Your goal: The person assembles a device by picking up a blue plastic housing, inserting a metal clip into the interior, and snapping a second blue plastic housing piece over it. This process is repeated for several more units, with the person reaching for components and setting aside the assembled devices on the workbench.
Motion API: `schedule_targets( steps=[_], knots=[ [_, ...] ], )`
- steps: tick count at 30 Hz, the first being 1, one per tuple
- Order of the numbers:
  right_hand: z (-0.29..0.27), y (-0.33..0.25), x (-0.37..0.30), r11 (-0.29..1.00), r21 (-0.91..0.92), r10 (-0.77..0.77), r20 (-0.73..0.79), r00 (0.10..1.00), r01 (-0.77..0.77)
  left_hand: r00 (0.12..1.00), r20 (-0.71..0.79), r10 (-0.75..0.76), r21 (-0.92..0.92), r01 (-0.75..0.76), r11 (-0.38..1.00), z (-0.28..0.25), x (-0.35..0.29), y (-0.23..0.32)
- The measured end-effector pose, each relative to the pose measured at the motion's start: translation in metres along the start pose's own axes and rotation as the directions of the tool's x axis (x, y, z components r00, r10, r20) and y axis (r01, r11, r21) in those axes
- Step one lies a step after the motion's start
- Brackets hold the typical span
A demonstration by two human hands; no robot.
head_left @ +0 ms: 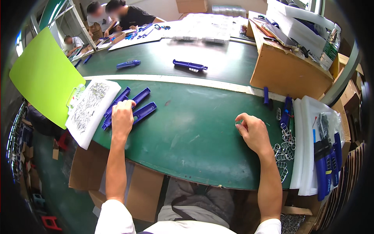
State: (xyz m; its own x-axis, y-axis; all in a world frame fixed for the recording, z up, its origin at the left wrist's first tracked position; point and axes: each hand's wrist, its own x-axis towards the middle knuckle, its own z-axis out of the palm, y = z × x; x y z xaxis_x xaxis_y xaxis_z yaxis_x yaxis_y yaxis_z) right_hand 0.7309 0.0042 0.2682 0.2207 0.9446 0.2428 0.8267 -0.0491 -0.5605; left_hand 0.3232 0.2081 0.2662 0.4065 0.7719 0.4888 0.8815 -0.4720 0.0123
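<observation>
Several blue trough-shaped plastic housings lie side by side at the left of the green table. My left hand (122, 116) is on them, its fingers curled round the middle blue plastic housing (141, 94); the hand hides part of it. Another housing (144, 112) lies just to the right, hollow side up. Over the right half of the table, my right hand (253, 132) is held with thumb and forefinger bent together. Whatever it may pinch is too small to make out. To its right lies a loose pile of small oval white-and-metal pieces (287, 150).
White foam (80, 134) bearing small metal parts lies at the left, beside a lime-green panel (43, 76). Two blue tool bodies (190, 65) rest beyond the pale rail. At right are a wooden box (290, 72), foam sheets (302, 144) and blue-handled tools (329, 167). People sit far left.
</observation>
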Motion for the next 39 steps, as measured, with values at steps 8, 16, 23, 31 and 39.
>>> schedule_targets(
  steps=[8, 16, 23, 31, 39],
  knots=[
    [0.000, 0.004, -0.001, 0.999, 0.018, 0.031, 0.020, 0.999, -0.032, 0.982, 0.058, 0.182, -0.224, -0.164, 0.961, -0.010, -0.010, 0.037],
    [0.000, 0.001, 0.001, 0.974, 0.221, 0.038, 0.003, 0.999, -0.038, 0.959, 0.222, 0.178, -0.519, -0.038, 0.854, -0.019, 0.005, 0.058],
    [0.002, 0.002, 0.004, 0.847, 0.525, 0.087, 0.016, 0.996, -0.083, 0.866, 0.292, 0.405, -0.895, 0.097, 0.436, -0.018, 0.047, 0.123],
    [0.003, 0.005, 0.004, 0.906, 0.408, 0.099, 0.058, 0.993, -0.114, 0.777, 0.440, 0.450, -0.815, 0.135, 0.564, 0.009, 0.055, 0.183],
    [0.004, 0.005, 0.004, 0.965, 0.234, 0.095, 0.107, 0.990, -0.118, 0.823, 0.317, 0.471, -0.678, -0.151, 0.719, 0.050, 0.066, 0.173]
  ],
)
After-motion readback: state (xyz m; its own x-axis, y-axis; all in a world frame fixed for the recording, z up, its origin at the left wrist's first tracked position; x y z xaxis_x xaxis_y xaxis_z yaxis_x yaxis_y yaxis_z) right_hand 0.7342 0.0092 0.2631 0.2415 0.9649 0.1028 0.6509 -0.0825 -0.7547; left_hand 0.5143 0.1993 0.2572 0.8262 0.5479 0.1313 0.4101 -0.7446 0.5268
